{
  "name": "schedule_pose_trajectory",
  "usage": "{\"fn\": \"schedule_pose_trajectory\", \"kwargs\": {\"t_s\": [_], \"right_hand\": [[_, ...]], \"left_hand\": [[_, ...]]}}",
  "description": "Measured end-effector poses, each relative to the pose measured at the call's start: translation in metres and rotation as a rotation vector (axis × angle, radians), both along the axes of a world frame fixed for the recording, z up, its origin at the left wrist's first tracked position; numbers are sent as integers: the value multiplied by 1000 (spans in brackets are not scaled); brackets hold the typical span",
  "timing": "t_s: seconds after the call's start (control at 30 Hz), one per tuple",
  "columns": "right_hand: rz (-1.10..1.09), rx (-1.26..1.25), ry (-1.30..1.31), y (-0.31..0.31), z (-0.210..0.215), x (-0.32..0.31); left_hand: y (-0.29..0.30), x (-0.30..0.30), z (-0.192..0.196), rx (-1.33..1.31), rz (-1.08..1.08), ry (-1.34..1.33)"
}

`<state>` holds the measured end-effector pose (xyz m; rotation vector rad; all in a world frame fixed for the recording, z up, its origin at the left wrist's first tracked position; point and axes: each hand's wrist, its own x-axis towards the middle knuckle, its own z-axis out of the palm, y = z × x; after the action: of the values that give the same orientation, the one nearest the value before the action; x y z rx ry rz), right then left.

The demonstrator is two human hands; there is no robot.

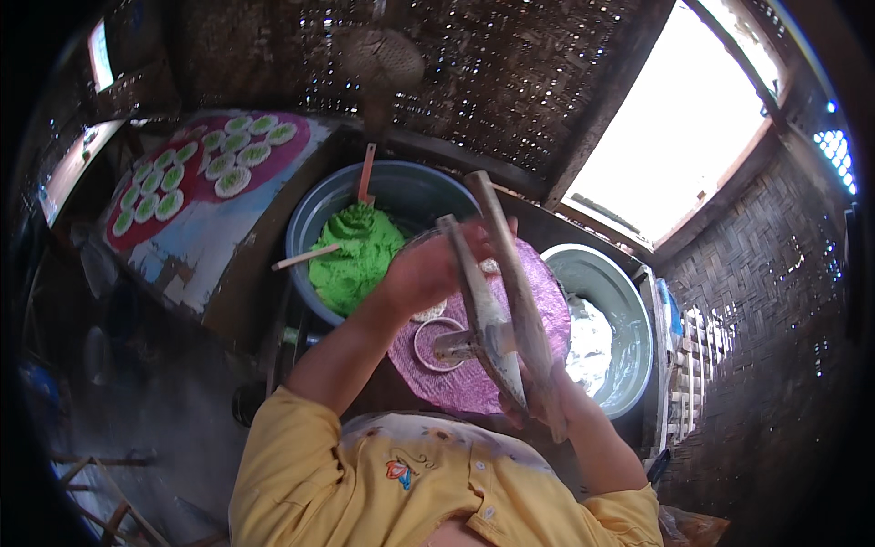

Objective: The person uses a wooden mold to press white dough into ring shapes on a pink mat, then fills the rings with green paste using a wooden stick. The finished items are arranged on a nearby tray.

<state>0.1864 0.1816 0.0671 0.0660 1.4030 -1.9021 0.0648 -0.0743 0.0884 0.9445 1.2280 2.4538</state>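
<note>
Both hands hold a wooden hand press (519,283) in front of my chest. It has two long bars and a short pale cylinder sticking out between them. My left hand (424,269) is closed at the far ends of the bars, its fingers partly hidden and blurred. My right hand (542,401) grips the near ends, mostly behind the wood. Below the press lies a round purple-pink sheet (428,387). A thin pale ring (417,351) shows around the cylinder's end, and pieces of a white lacy disc (429,313) show beside my left wrist.
A blue-grey basin (301,228) at left holds bright green dough (351,264), a red-handled tool (366,173) and a stick (305,256). Another basin (638,356) at right contains something white. Far left, green-and-white lacy discs (235,142) lie on pink sheets. Woven walls surround a bright window.
</note>
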Motion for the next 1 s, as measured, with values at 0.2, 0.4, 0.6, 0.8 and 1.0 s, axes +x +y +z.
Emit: {"fn": "schedule_pose_trajectory", "kwargs": {"t_s": [0.2, 0.4, 0.6, 0.8, 1.0], "right_hand": [[194, 104, -47, -1, 13, -32], [204, 450, -21, -1, 20, -54], [220, 597, -8, -16, 13, -59], [194, 628, 144, -35, -4, -70], [207, 723, 274, -26, 3, -85]], "left_hand": [[-6, -35, -19, 695, -367, -281], [-3, -38, -65, 694, -40, -456], [-16, -32, -83, 738, 28, -477], [-41, -49, -78, 790, -28, -401], [-31, -68, -80, 809, -45, -379]]}}
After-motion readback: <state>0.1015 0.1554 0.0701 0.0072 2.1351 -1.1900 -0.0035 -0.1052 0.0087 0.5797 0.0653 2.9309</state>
